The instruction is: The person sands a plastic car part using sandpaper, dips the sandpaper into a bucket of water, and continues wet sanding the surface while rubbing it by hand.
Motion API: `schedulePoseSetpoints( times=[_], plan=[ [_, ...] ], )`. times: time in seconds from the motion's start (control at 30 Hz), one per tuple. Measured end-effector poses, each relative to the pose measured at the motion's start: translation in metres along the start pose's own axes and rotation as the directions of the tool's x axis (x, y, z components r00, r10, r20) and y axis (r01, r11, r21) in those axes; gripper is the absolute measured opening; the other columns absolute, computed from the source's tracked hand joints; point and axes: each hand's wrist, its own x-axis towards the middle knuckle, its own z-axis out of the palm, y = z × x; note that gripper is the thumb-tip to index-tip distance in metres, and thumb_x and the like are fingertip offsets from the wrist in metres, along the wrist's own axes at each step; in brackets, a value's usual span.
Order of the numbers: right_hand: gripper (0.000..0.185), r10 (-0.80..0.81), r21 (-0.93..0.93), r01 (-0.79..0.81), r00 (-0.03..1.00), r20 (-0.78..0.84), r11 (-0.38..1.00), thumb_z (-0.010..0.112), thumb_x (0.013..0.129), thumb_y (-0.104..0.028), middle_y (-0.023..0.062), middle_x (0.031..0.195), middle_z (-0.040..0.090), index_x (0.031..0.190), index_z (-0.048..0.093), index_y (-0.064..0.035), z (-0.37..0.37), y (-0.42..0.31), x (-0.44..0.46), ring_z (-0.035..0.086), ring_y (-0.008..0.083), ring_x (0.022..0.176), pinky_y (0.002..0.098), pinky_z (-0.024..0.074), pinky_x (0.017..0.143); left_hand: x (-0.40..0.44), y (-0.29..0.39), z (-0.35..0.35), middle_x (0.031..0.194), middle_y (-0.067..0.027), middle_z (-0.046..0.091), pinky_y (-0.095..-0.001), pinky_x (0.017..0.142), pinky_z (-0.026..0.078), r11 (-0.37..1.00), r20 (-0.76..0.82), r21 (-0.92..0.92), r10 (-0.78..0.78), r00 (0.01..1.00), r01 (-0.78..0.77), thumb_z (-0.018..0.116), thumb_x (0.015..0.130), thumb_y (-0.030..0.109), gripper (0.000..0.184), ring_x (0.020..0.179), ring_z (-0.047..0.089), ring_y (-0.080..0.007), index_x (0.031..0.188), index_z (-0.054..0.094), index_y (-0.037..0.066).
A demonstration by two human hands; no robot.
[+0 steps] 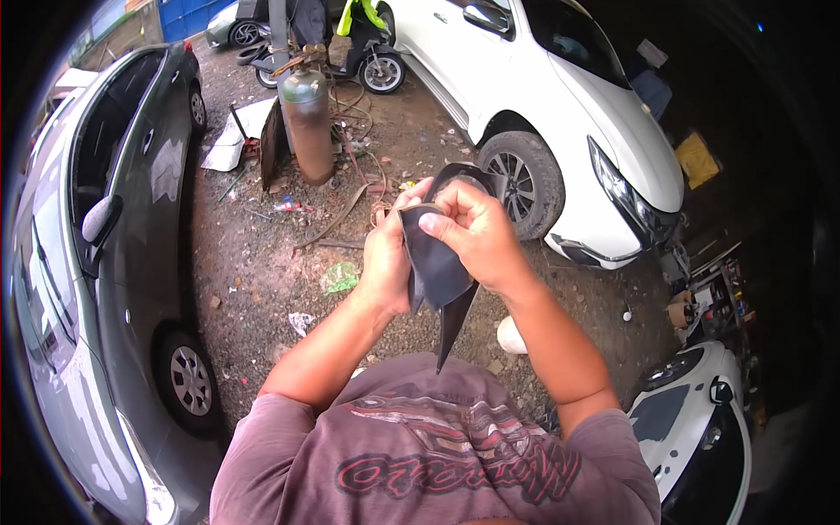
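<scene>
Gravelly ground (254, 306) bears a gas cylinder (308, 131), contents hidden; both hands (387, 262) (484, 236) pinch a dark piece (442, 267) near its top.

Both hands (442, 249) hold a dark sheet (435, 262) (its lower end pointed) above gravelly ground (254, 306).

The head camera is looking forward and steeply down from the wearer's head, taking in the shirt (437, 446) very close along the bottom. The left hand (385, 262), right hand (481, 232) and dark piece (437, 267) are showing near, around the centre. Beyond them, the ground (254, 289) is stretching toward the scooter (372, 66), well away at the top. The wide lens is bending the grey car (122, 219) on the left and darkening the corners.
</scene>
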Motion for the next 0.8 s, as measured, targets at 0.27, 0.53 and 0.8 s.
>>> schedulePoseSetpoints(
  times=[0.27,0.53,0.8],
  plan=[
    [0.026,-0.044,-0.123,0.048,0.998,0.037,0.991,0.082,0.096,-0.004,-0.0085,0.078,0.053,0.088,0.058,-0.0091,0.009,-0.011,-0.005,0.047,0.0006,0.072,0.0238,0.0395,0.062,0.004,0.002,0.01,0.132,-0.0096,0.064,-0.0364,0.11,0.051,1.0,-0.068,-0.011,0.017,0.998,-0.017,0.058,0.11,0.031,0.053,0.118,0.065,-0.0207,0.159,0.052,0.011],
    [0.029,-0.072,-0.325,0.066,0.997,-0.007,0.943,0.087,0.085,-0.007,0.005,0.077,0.055,0.083,0.059,-0.0037,0.01,-0.019,-0.006,0.054,0.0164,0.067,0.0377,0.0457,0.064,0.006,0.0,0.006,0.13,-0.0105,0.066,-0.0347,0.103,0.054,0.986,-0.083,0.11,0.136,0.987,-0.126,0.052,0.113,0.026,0.05,0.115,0.066,-0.0173,0.159,0.05,0.008],
    [0.028,-0.238,-0.407,0.251,0.968,0.084,0.878,0.088,0.085,-0.011,0.0058,0.079,0.057,0.086,0.061,-0.0044,0.006,-0.02,-0.012,0.057,0.0201,0.068,0.0397,0.0464,0.064,0.009,0.005,0.004,0.136,-0.0111,0.067,-0.0343,0.102,0.055,0.977,-0.052,0.156,0.152,0.987,-0.143,0.051,0.114,0.026,0.051,0.114,0.067,-0.0175,0.161,0.046,0.005]
  ],
)
